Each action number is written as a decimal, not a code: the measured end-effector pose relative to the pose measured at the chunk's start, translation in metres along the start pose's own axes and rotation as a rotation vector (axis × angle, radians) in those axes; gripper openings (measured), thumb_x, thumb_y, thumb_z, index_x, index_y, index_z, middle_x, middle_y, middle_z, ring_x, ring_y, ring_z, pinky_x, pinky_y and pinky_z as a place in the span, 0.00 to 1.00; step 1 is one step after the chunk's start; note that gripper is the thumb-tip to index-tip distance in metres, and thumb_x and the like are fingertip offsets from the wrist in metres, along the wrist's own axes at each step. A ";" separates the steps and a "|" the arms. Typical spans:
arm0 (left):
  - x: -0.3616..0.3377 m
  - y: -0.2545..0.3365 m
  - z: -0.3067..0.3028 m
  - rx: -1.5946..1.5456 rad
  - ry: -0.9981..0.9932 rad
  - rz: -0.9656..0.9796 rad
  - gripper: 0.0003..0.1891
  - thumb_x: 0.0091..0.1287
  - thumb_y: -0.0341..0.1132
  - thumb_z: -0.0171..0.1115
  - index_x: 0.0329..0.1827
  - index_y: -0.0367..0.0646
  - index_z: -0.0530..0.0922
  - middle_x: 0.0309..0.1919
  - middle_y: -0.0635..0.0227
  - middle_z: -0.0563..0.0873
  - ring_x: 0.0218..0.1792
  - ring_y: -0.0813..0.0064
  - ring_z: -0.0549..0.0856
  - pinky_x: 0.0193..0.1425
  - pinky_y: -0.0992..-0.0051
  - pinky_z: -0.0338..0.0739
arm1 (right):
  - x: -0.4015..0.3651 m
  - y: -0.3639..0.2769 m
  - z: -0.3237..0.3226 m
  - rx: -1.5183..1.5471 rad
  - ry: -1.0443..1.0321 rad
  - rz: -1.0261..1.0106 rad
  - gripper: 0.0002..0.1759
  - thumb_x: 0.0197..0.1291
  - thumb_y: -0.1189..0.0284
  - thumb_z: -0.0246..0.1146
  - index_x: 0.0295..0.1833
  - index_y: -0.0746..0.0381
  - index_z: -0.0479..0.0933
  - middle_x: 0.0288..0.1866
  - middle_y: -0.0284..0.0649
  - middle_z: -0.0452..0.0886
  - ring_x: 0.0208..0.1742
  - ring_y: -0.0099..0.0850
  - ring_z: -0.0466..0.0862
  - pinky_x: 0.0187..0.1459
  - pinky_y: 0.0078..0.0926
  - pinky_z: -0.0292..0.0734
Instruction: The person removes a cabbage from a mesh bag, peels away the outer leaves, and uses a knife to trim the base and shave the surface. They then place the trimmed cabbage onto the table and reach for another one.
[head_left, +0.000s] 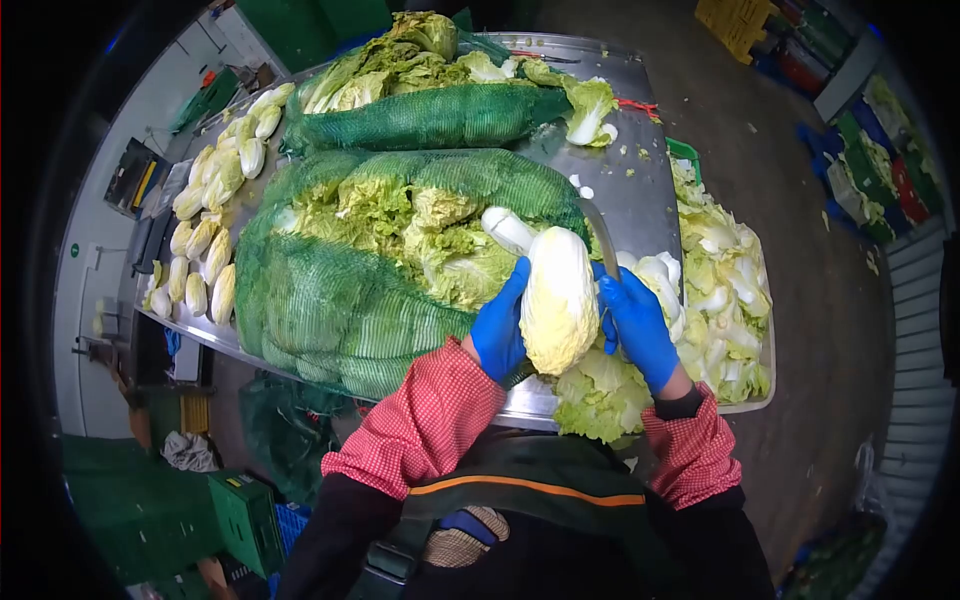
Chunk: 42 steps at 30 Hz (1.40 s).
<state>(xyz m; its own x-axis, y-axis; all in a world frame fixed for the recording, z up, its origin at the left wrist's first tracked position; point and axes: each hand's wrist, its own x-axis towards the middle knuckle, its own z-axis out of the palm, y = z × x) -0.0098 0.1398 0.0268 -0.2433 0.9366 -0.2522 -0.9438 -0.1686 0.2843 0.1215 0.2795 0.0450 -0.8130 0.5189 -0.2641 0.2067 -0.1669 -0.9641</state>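
My left hand [499, 325], in a blue glove, is closed around the side of a pale, trimmed napa cabbage [557, 300]. The cabbage is held with its white base away from me. In my blue-gloved right hand [640, 325] is a knife [602, 238], its curved blade pointing up and away beside the cabbage; its handle is mostly hidden by the fingers. A white-stemmed leaf [508, 229] sticks out just behind the cabbage. Loose green leaves [603, 395] lie below my right hand at the table's near edge.
Two green mesh sacks [340, 305] of cabbages lie on the metal table [655, 185]. Several trimmed cabbages [222, 175] stand along its left side. A bin [768, 330] heaped with cut leaves [715, 280] adjoins the right edge. Green crates [245, 522] stand on the floor at lower left.
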 end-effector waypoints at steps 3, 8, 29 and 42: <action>0.001 -0.004 -0.002 0.026 0.020 0.000 0.32 0.76 0.56 0.40 0.74 0.42 0.60 0.68 0.55 0.71 0.65 0.58 0.75 0.71 0.58 0.68 | -0.004 -0.002 0.002 -0.016 0.026 0.028 0.33 0.67 0.53 0.61 0.67 0.67 0.68 0.33 0.34 0.75 0.24 0.17 0.74 0.16 0.17 0.71; -0.004 -0.009 -0.001 -0.012 0.001 -0.005 0.32 0.76 0.56 0.41 0.74 0.42 0.60 0.68 0.55 0.72 0.65 0.58 0.75 0.71 0.58 0.68 | -0.010 -0.003 0.000 -0.042 0.024 0.018 0.35 0.66 0.55 0.63 0.68 0.69 0.66 0.34 0.36 0.76 0.26 0.19 0.75 0.17 0.17 0.72; -0.039 0.025 0.034 0.569 -0.067 0.172 0.40 0.72 0.65 0.39 0.76 0.44 0.58 0.62 0.60 0.76 0.56 0.70 0.79 0.59 0.68 0.76 | -0.001 0.030 -0.013 1.032 -0.175 0.090 0.38 0.71 0.45 0.44 0.72 0.64 0.60 0.65 0.50 0.73 0.53 0.44 0.82 0.55 0.38 0.80; -0.084 0.067 -0.009 0.815 0.015 0.395 0.52 0.59 0.49 0.70 0.79 0.38 0.45 0.75 0.61 0.58 0.74 0.68 0.59 0.77 0.67 0.52 | 0.060 0.008 0.115 0.860 -0.488 0.148 0.40 0.69 0.42 0.45 0.75 0.61 0.58 0.71 0.47 0.69 0.66 0.43 0.74 0.68 0.43 0.68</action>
<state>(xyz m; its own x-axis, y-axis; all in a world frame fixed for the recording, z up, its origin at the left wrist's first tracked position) -0.0545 0.0471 0.0590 -0.5238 0.8518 -0.0077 -0.3417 -0.2018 0.9179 0.0120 0.2131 0.0249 -0.9853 0.0750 -0.1532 0.0164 -0.8521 -0.5231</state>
